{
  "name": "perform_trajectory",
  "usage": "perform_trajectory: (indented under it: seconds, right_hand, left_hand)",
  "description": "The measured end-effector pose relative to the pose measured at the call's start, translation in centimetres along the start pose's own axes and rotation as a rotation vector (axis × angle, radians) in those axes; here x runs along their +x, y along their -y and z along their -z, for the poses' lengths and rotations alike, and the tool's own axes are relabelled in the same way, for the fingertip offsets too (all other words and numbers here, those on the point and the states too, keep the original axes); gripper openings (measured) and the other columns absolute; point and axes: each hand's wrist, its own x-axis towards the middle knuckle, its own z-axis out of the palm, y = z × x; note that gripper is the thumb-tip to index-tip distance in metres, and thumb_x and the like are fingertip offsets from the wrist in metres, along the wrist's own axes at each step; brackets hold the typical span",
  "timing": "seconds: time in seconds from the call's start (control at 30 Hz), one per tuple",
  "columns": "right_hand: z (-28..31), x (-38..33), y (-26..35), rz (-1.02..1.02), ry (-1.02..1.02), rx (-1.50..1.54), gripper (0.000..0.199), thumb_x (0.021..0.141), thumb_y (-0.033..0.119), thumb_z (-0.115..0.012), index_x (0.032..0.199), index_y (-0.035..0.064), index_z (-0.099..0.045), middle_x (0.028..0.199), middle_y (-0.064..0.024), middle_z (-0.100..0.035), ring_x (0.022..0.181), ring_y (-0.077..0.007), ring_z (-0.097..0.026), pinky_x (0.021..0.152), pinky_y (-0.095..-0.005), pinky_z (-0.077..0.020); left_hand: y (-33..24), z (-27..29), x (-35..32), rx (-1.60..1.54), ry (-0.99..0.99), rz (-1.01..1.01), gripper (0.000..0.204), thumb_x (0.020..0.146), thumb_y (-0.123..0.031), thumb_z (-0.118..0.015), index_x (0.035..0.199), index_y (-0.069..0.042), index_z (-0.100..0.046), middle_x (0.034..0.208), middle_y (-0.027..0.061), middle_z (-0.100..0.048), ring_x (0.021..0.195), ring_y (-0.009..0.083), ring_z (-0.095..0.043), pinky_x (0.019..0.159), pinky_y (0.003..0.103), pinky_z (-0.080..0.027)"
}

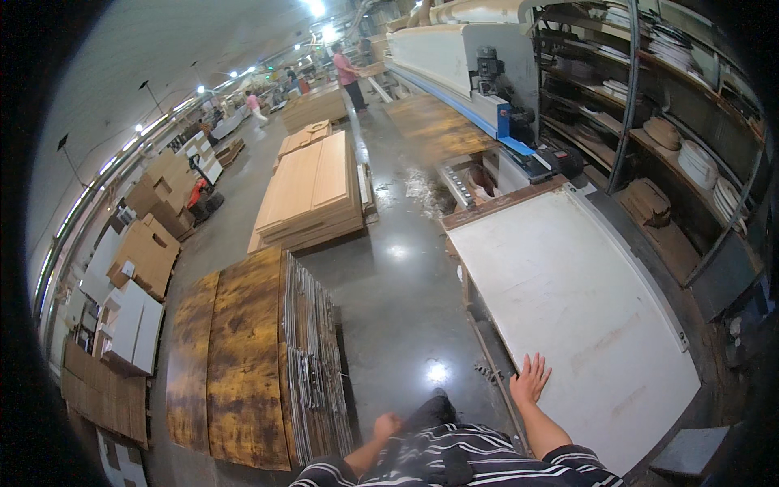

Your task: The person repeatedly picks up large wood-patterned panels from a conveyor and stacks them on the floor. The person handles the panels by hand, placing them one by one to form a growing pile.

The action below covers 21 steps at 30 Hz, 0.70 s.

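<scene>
My right hand (531,379) lies flat on the left edge of a long white-topped table (568,284), its fingers stretched out and holding nothing. Close to my body, my left hand (387,425) hangs low with the fingers curled in; nothing shows in it. To the left of that hand stands a tall stack of dark-stained, wood-grain panels (243,357), their edges facing me. The tabletop carries faint brownish smears.
Beyond the table is a long machine (438,101) with a blue rail. Metal shelves (629,97) with coiled bands line the right. A stack of pale wood panels (312,178) stands ahead on the shiny floor. A person in a pink top (347,69) works farther off. Cartons (146,256) stand left.
</scene>
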Motion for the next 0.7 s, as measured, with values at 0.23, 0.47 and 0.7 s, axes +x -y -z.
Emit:
perform_trajectory:
  seconds: [0.23, 0.47, 0.7]
  right_hand:
    - [0.7, 0.2, 0.2, -0.002, -0.002, 0.059, 0.066, 0.071, 0.024, -0.063, 0.132, 0.0098, -0.040, 0.145, -0.0157, -0.026, 0.137, -0.0323, -0.017, 0.111, -0.0536, -0.0045]
    - [-0.1, 1.6, 2.1, 0.025, 0.053, 0.136, 0.062, 0.073, 0.026, -0.064, 0.129, 0.0078, -0.044, 0.141, -0.0192, -0.031, 0.135, -0.0357, -0.019, 0.109, -0.0564, -0.0045]
    - [-1.5, 7.1, 6.6, 0.113, -0.048, 0.339, 0.031, 0.078, 0.018, -0.060, 0.107, 0.0067, -0.057, 0.115, -0.0133, -0.058, 0.117, -0.0297, -0.047, 0.106, -0.0500, -0.0212]
  left_hand:
    - [0.7, -0.1, 4.4, -0.022, 0.129, -0.016, 0.020, 0.071, -0.024, -0.068, 0.084, -0.010, -0.072, 0.082, 0.0137, -0.067, 0.076, 0.0313, -0.065, 0.071, 0.039, -0.052]
    - [-1.9, 0.2, 10.2, -0.030, 0.110, -0.076, 0.023, 0.068, -0.026, -0.068, 0.081, -0.007, -0.070, 0.081, 0.0173, -0.065, 0.076, 0.0360, -0.063, 0.070, 0.042, -0.052]
    - [-3.8, -0.2, 15.5, -0.006, 0.034, -0.074, 0.022, 0.071, -0.023, -0.065, 0.078, -0.003, -0.066, 0.083, 0.0219, -0.063, 0.078, 0.0400, -0.061, 0.071, 0.046, -0.050]
